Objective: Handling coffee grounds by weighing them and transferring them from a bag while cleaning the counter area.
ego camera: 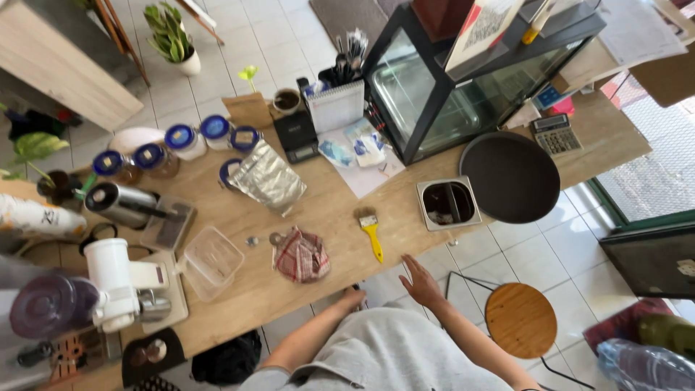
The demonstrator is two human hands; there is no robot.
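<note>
The right hand (420, 281) lay flat and empty on the counter (326, 217) edge; the left hand (352, 297) gripped that edge, its hold unclear. Nearest lay a yellow-handled brush (371, 232), probably light and stiff, best grasped by its handle.

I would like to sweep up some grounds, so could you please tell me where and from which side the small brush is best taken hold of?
Take the brush by its yellow handle, coming from the near counter edge. The handle lies flat on the wooden counter and points toward the right hand, the nearest hand, while the bristles face away. The handle looks bare along both sides, so a pinch across its width should fit.
</note>
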